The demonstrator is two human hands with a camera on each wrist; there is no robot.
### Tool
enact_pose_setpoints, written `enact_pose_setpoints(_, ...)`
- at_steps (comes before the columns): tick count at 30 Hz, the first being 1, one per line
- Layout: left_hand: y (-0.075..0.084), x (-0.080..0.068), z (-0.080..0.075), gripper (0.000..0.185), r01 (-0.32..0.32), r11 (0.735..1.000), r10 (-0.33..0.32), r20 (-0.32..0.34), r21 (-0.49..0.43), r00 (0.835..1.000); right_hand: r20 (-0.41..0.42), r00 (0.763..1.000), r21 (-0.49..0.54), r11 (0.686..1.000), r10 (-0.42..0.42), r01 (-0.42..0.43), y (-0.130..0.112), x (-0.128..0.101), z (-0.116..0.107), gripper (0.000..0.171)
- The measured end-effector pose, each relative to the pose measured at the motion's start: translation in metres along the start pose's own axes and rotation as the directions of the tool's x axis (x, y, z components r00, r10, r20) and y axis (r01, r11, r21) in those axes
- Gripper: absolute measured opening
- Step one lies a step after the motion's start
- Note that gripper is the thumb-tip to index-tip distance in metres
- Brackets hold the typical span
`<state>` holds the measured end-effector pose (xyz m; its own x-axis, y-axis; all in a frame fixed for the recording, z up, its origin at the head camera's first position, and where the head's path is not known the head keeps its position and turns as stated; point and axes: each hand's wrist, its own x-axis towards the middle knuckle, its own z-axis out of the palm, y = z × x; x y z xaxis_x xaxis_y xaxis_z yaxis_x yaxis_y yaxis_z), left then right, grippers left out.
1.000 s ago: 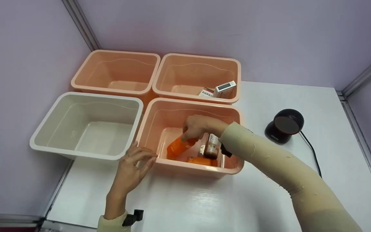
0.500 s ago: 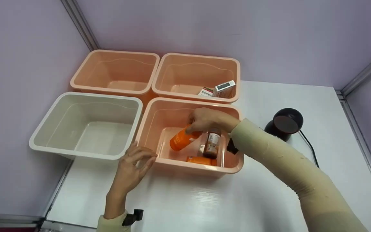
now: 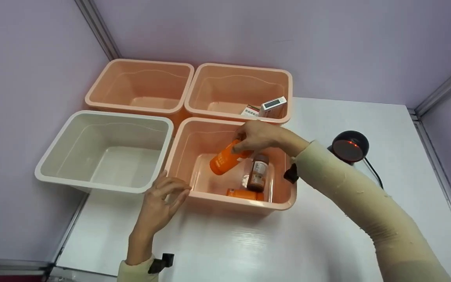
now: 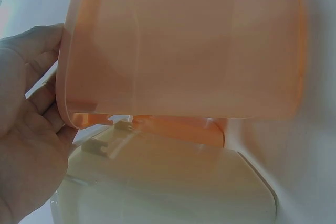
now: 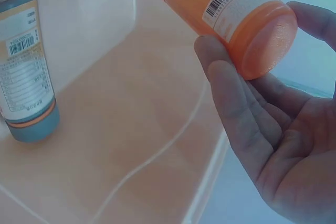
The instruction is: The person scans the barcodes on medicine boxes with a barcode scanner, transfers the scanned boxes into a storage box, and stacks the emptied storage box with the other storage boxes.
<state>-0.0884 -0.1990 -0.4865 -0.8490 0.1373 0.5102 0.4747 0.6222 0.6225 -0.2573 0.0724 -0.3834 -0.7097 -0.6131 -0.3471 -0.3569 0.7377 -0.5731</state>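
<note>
My right hand (image 3: pixel 257 136) grips an orange bottle (image 3: pixel 225 158) by one end and holds it tilted inside the near peach bin (image 3: pixel 233 199), clear of the floor. The right wrist view shows the fingers (image 5: pixel 236 98) round the orange bottle (image 5: pixel 231 9) with its barcode label. A brown bottle (image 3: pixel 258 172) stands upright in the same bin, and another orange bottle (image 3: pixel 243 193) lies by the front wall. My left hand (image 3: pixel 163 203) rests with loosely bent fingers against the bin's front left corner (image 4: pixel 68 114), holding nothing.
A white bin (image 3: pixel 53 172) stands left of the near peach bin. Behind are two more peach bins, the left one (image 3: pixel 96 100) bare inside, the right one (image 3: pixel 194 105) holding small boxes (image 3: pixel 268 107). A black scanner (image 3: pixel 349 147) with a cable sits on the white table (image 3: pixel 327 243) at right.
My right hand has lifted the orange bottle from the bin floor, up and slightly back. The left hand has stayed at the bin's corner.
</note>
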Motion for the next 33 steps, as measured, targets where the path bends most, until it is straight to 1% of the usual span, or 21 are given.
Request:
enact_pose_setpoints(4, 0.000, 0.000, 0.000, 0.007, 0.008, 1.000, -0.009, 0.009, 0.013, 1.000, -0.024, 1.000, 0.045, 0.999, 0.006, -0.005, 0.005, -0.008, -0.007, 0.032)
enact_pose_setpoints(10, -0.002, -0.001, 0.000, 0.007, 0.008, 1.000, -0.008, -0.001, 0.017, 1.000, -0.060, 0.998, 0.098, 0.995, -0.007, 0.013, 0.014, -0.020, -0.015, 0.034)
enact_pose_setpoints(18, -0.004, -0.004, 0.000, 0.007, -0.022, 1.000, 0.022, 0.002, 0.009, 1.000, -0.108, 0.994, 0.146, 0.989, -0.012, 0.028, 0.025, -0.036, -0.022, 0.038)
enact_pose_setpoints(23, -0.004, -0.003, 0.000, 0.008, -0.016, 1.000, 0.016, 0.000, 0.009, 1.000, -0.148, 0.988, 0.175, 0.982, -0.043, 0.069, 0.034, -0.048, -0.025, 0.035)
enact_pose_setpoints(30, -0.004, -0.004, -0.001, 0.007, -0.022, 1.000, 0.022, -0.006, 0.000, 1.000, -0.204, 0.978, 0.262, 0.960, -0.047, 0.100, 0.048, -0.063, -0.026, 0.037)
enact_pose_setpoints(33, -0.004, -0.004, -0.001, 0.007, -0.024, 1.000, 0.024, -0.009, -0.002, 1.000, -0.239, 0.970, 0.261, 0.959, -0.045, 0.109, 0.054, -0.070, -0.027, 0.038)
